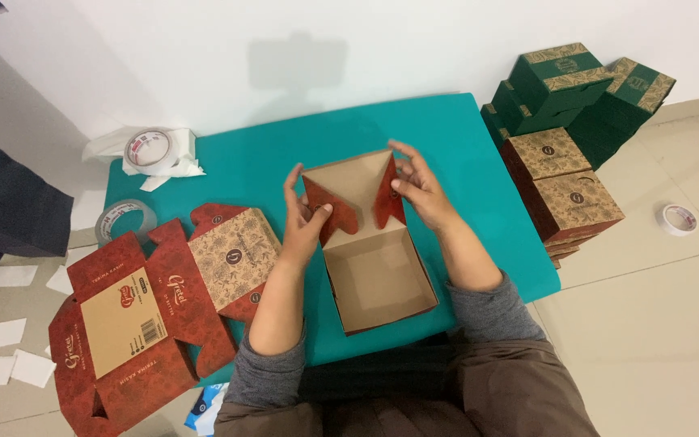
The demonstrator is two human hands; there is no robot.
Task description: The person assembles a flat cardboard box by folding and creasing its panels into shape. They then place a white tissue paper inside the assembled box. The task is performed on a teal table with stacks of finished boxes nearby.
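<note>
Head camera view, looking down on a seated person in grey sleeves and brown trousers, folding a cardboard box (pixel 378 271) on a teal table (pixel 479 162). The box, brown inside and red outside, sits at the near middle of the table, its open side facing up. The left hand (pixel 305 218) pinches one red inner flap (pixel 329 210) between thumb and fingers; the right hand (pixel 418 188) has its fingers curled loosely round the opposite flap (pixel 388 198) and the far wall. This looks like the stage of tucking side flaps inward, and the next move seems to call for pressing both flaps flat against the wall. To the left lies a stack of flat, unfolded red boxes (pixel 143 316). Farther left are two tape rolls (pixel 149 148), one on crumpled paper. On the tiled floor far right stand stacked finished boxes (pixel 572 198), brown and green, with another tape roll (pixel 678 218) beside them. A white wall lies beyond.
</note>
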